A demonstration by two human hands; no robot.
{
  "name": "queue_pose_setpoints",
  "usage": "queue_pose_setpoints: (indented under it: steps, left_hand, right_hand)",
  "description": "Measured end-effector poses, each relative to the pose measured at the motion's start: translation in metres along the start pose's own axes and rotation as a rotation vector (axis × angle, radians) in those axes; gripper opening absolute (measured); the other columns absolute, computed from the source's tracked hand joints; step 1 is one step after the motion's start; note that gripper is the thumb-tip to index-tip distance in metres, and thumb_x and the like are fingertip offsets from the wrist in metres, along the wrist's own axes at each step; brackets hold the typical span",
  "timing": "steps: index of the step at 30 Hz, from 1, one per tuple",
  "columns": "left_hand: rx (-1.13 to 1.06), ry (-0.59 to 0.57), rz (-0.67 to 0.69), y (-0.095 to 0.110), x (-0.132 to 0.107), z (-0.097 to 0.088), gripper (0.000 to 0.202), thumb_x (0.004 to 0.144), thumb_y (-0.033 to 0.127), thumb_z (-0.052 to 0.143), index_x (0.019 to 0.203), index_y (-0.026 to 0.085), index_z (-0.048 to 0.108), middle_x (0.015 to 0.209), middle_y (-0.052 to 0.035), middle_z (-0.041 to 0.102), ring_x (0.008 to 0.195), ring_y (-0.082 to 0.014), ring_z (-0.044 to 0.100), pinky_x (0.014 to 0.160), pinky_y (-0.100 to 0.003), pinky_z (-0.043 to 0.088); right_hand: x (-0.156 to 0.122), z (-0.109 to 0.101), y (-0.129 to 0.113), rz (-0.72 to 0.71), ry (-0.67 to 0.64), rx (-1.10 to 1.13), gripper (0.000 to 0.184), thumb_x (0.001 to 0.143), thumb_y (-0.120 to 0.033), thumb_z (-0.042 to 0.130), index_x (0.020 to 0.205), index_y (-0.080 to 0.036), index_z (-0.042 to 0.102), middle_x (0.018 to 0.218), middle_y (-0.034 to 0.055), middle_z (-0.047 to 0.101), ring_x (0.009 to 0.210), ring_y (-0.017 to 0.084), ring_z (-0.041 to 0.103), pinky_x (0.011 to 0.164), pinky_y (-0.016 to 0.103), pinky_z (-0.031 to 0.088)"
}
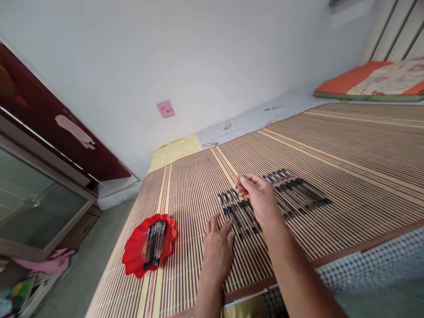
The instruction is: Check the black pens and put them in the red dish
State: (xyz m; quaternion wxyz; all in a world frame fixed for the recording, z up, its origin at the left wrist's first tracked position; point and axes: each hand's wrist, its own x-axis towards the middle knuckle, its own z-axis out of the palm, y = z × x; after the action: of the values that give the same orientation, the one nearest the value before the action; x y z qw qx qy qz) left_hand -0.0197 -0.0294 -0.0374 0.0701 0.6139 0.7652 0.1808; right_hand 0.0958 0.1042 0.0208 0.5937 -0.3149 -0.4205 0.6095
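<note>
A row of several black pens (pixel 298 192) lies side by side on a striped bamboo mat (pixel 347 150). My right hand (pixel 260 198) hovers over the left part of the row, fingers pinched together at a pen's end (pixel 236 194). My left hand (pixel 217 247) rests flat on the mat, fingers spread, just left of the row's near end. A red scalloped plate (pixel 132 256) with several more black pens (pixel 155 243) in it sits further left on the mat.
The mat covers a bed against a white wall with a pink sticky note (pixel 165 108). An orange-edged pillow (pixel 374 79) lies at the far right. A dark red cabinet with glass (pixel 49 176) stands left, with clutter on the floor (pixel 39 269).
</note>
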Motion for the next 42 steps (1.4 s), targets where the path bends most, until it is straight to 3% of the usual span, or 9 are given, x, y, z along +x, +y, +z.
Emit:
queue_pose_setpoints:
  steps: [13,23,28,34,42]
  left_hand:
    - [0.035,-0.03,-0.054,0.009,-0.001,-0.003,0.035,0.096,0.022,0.057,0.128,0.029,0.067,0.154,-0.0094,0.048,0.145,-0.0316,0.04,0.116,-0.051,0.038]
    - [0.045,0.038,-0.188,0.018,0.002,0.001,0.033,0.092,0.012,0.049,0.118,0.023,0.065,0.132,-0.0122,0.061,0.122,-0.0295,0.056,0.103,-0.045,0.046]
    - [0.065,0.015,-0.135,0.019,0.003,0.004,0.048,0.092,0.008,0.046,0.131,0.029,0.066,0.151,-0.0124,0.05,0.137,-0.0327,0.048,0.107,-0.05,0.045]
    - [0.066,-0.011,-0.102,0.018,0.004,0.005,0.044,0.094,0.012,0.048,0.127,0.03,0.069,0.153,-0.0107,0.048,0.143,-0.0331,0.043,0.113,-0.052,0.042]
    - [0.03,0.019,-0.146,0.016,0.003,0.001,0.027,0.094,0.017,0.053,0.114,0.024,0.071,0.13,-0.0104,0.062,0.121,-0.0289,0.055,0.103,-0.042,0.046]
  right_hand:
    - [-0.001,0.003,0.003,0.002,-0.025,-0.033,0.029,0.076,-0.046,0.075,0.087,-0.019,0.074,0.079,0.0038,0.073,0.063,0.014,0.062,0.058,0.027,0.047]
    - [-0.003,0.009,0.007,0.029,-0.055,-0.05,0.033,0.075,-0.049,0.077,0.086,-0.019,0.075,0.079,0.0054,0.074,0.064,0.015,0.063,0.06,0.028,0.05]
    - [-0.005,0.01,0.006,0.028,-0.042,-0.065,0.033,0.073,-0.049,0.077,0.085,-0.019,0.074,0.08,0.006,0.075,0.064,0.015,0.063,0.059,0.027,0.05]
    - [-0.005,0.01,0.006,0.025,-0.041,-0.072,0.034,0.073,-0.051,0.078,0.085,-0.019,0.074,0.079,0.0059,0.074,0.064,0.015,0.063,0.059,0.028,0.05]
    - [-0.004,0.01,0.004,0.036,-0.033,-0.055,0.03,0.072,-0.047,0.078,0.082,-0.02,0.073,0.076,0.0039,0.072,0.061,0.014,0.061,0.058,0.028,0.049]
